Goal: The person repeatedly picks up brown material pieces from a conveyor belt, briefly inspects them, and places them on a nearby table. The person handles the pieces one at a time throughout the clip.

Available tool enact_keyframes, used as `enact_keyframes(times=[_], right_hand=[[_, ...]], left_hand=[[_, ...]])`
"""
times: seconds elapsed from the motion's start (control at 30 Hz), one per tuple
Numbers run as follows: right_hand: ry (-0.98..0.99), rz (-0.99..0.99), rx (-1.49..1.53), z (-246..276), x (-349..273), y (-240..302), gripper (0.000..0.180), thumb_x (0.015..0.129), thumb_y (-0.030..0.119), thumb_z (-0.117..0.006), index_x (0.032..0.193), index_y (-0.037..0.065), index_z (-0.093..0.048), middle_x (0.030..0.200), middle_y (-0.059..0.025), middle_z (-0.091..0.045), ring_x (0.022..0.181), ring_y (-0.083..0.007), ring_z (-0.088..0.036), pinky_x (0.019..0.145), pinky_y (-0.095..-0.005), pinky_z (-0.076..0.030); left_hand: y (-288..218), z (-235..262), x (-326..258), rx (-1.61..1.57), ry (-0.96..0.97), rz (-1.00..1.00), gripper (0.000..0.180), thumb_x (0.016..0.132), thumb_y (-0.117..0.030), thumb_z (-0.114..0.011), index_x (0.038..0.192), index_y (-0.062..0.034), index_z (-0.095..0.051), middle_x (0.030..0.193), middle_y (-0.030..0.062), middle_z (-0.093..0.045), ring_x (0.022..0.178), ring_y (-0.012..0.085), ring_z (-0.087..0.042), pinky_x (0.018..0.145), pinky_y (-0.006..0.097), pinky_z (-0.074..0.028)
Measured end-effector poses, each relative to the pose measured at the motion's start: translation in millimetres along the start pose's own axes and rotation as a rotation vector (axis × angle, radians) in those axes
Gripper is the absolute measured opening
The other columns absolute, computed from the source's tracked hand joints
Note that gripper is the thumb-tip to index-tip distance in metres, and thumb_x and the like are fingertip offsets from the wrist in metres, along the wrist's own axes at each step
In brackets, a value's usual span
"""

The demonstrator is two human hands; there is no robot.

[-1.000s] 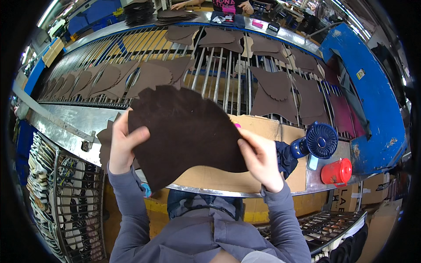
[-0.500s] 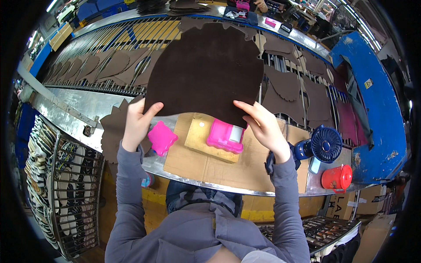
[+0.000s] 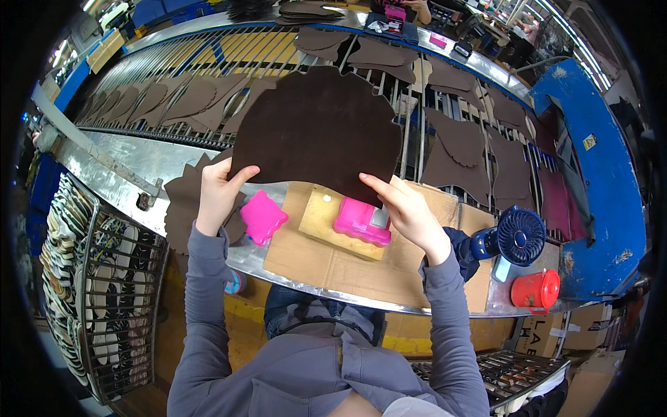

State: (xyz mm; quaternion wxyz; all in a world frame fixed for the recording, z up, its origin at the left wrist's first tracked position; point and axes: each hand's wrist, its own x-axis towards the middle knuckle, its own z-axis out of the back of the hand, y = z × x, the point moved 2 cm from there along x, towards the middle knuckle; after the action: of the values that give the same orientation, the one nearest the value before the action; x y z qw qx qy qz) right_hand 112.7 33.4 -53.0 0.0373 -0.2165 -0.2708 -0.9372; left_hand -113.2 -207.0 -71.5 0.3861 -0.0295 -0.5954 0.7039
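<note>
A large dark brown sheet (image 3: pixel 316 132), with a rounded, notched outline, is held up in front of me by its near edge. My left hand (image 3: pixel 221 191) pinches its left corner, thumb on top and the other fingers hidden beneath. At the right corner, my right hand (image 3: pixel 410 215) is closed on the sheet in the same way. Below the sheet, a bright pink box (image 3: pixel 354 226) rests on a yellowish block (image 3: pixel 316 222) over flat cardboard (image 3: pixel 299 260). A pink lid-like piece (image 3: pixel 262 217) lies next to my left hand. Beside that hand is a stack of brown cut pieces (image 3: pixel 182 208).
Brown cut pieces (image 3: pixel 458 149) lie on a rod conveyor (image 3: pixel 410 132) beyond me. A blue machine housing (image 3: pixel 597 201) stands right, near a blue fan (image 3: pixel 520 236) and a red bucket (image 3: pixel 535 290). A wire rack of soles (image 3: pixel 118 285) stands lower left.
The sheet's far edge has come down and nearer, showing more conveyor pieces behind it. My right hand has shifted slightly left and nearer; both hands keep their hold.
</note>
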Motion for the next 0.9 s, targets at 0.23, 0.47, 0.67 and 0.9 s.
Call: enact_keyframes(times=[0.23,0.47,0.67,0.9], right_hand=[[-0.006,0.001,0.017,7,-8,8,0.057,0.079,-0.014,-0.052,0.130,0.009,-0.054,0.089,-0.0142,-0.057,0.080,-0.0289,-0.057,0.073,-0.0345,-0.048],[0.000,-0.073,-0.035,18,-33,4,0.066,0.071,-0.015,-0.048,0.131,0.012,-0.054,0.102,-0.0162,-0.059,0.095,-0.0364,-0.059,0.079,-0.0408,-0.049],[-0.134,-0.061,-0.129,19,-75,-5,0.065,0.067,-0.018,-0.047,0.124,0.010,-0.059,0.111,-0.0178,-0.062,0.099,-0.0356,-0.061,0.083,-0.0382,-0.051],[-0.431,-0.183,-0.216,-14,-151,-34,0.047,0.069,-0.018,-0.053,0.108,0.004,-0.068,0.099,-0.0177,-0.067,0.092,-0.0325,-0.066,0.081,-0.0353,-0.051]], left_hand=[[4,-10,-1,-0.002,0.009,-0.056,0.015,0.083,-0.008,-0.071,0.091,0.0052,-0.069,0.068,-0.0009,-0.063,0.061,0.0015,-0.048,0.052,0.022,-0.040],[10,-31,2,-0.016,0.112,0.034,0.016,0.082,-0.009,-0.072,0.090,0.0047,-0.069,0.068,0.0011,-0.066,0.062,0.0021,-0.050,0.054,0.022,-0.041],[-4,-64,3,0.032,0.252,-0.032,0.019,0.081,-0.010,-0.073,0.092,0.0047,-0.069,0.068,0.0058,-0.066,0.060,0.0048,-0.051,0.055,0.024,-0.042],[-19,-116,7,-0.005,0.501,-0.102,0.017,0.079,-0.006,-0.070,0.095,0.0023,-0.070,0.082,0.0134,-0.071,0.071,0.0148,-0.067,0.064,0.026,-0.050]])
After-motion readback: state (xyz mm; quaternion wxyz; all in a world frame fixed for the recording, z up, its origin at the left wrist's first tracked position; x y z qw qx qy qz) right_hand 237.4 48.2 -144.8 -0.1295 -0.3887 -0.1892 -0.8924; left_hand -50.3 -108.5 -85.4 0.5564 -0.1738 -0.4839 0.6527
